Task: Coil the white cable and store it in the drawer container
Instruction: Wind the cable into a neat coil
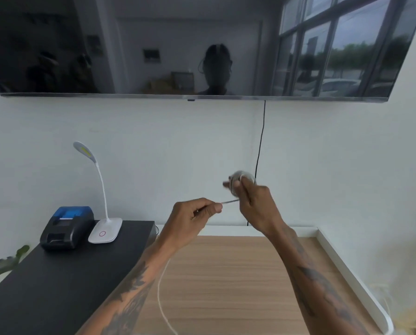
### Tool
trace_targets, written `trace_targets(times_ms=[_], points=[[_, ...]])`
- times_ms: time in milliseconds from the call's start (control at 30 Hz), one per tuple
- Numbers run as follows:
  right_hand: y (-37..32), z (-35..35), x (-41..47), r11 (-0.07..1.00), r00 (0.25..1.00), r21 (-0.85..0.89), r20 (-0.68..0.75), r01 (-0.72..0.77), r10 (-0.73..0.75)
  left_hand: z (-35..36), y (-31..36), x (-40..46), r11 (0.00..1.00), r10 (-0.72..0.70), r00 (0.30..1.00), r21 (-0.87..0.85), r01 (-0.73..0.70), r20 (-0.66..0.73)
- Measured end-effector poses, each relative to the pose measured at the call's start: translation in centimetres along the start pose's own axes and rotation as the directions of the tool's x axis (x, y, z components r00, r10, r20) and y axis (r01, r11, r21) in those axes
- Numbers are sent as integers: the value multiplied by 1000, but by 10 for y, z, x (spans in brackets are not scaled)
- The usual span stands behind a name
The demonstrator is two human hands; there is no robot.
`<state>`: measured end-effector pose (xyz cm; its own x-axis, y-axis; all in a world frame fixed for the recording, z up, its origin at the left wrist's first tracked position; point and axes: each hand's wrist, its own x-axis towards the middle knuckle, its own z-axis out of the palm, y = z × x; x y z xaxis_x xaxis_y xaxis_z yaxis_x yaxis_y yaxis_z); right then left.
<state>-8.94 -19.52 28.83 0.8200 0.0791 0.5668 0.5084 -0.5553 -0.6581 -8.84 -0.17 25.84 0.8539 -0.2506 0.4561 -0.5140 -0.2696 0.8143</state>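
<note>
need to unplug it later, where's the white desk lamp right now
In the head view the white desk lamp stands at the left, on the back of the black shelf, right beside the black and blue printer and against the white wall.

Plain white wall w/ wall-mounted dark TV reflecting a window, black cord hanging below it; beneath: black cabinet top carrying white desk lamp & black/blue printer, adj. to white-rimmed wood worktop.

two bare forearms with dark tattoo patterns, no sleeves, bare hands without rings
</note>
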Motion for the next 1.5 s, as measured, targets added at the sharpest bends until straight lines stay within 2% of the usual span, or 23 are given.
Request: trace_targets(times_ms=[100,167,267,333,400,467,633,667,700,733,767,800,833,867,933,1000,1100,1200,1267,1333,1433,1467,1500], points=[[19,-7,-15,974,932,69,311,-216,184,-19,5,5,989,-138,989,-48,140,47],[27,-14,-22,890,799,202,551,-409,242,-25,4,5,967,-221,965,-98,236,141],[27,-22,-28,745,581,275,794,-608,181,-18,2,-1,944,-265,939,-138,299,220],[22,-24,-33,661,537,334,834,-672,125,-10,3,-5,935,-270,932,-165,313,241],[16,-27,-36,493,569,465,819,-735,74,-2,6,-7,924,-274,926,-195,329,260],[9,-31,-38,271,657,626,753,-731,33,4,9,-8,910,-282,921,-228,345,269],[-10,-28,-30,-310,905,870,421,-383,64,10,16,-6,888,-282,921,-290,357,270],[-13,-27,-24,-309,935,900,345,-307,76,11,17,-6,880,-281,918,-307,363,279],[-16,-25,-17,-197,961,951,261,-240,92,13,18,-7,872,-278,916,-325,367,290],[-18,-24,-10,52,979,983,172,-178,111,14,19,-8,865,-273,913,-338,370,302],[-17,-21,-6,416,990,902,71,-117,124,15,21,-8,862,-267,911,-345,372,314],[-16,-19,-4,747,995,662,-19,-63,101,15,23,-8,861,-263,909,-346,372,323],[-14,-14,-1,923,998,384,-44,-27,47,14,25,-8,864,-261,908,-339,371,329],[-10,-10,-1,985,1000,175,3,-13,13,12,27,-7,871,-263,907,-322,370,330],[-1,-1,-6,999,982,-36,191,6,1,5,28,-8,891,-282,906,-263,369,316],[8,5,-17,997,936,-77,349,-12,39,-5,27,-10,910,-305,908,-193,367,286],[19,2,-28,973,855,65,493,-221,162,-18,22,-14,909,-332,908,-172,381,257],[22,-2,-32,779,706,360,693,-513,144,-22,25,-15,912,-310,908,-183,368,281],[21,-5,-36,580,667,501,738,-642,102,-21,31,-16,913,-287,902,-194,360,321],[14,-11,-41,322,699,659,716,-680,10,-18,36,-16,907,-272,897,-218,359,347],[-3,-22,-46,-245,809,771,557,-588,-189,-15,40,-16,898,-247,898,-262,353,363],[-8,-24,-44,-365,859,778,483,-511,-172,-14,41,-16,898,-238,901,-272,347,364],[-12,-25,-40,-403,902,810,413,-426,-125,-13,41,-16,898,-228,903,-279,339,365]])
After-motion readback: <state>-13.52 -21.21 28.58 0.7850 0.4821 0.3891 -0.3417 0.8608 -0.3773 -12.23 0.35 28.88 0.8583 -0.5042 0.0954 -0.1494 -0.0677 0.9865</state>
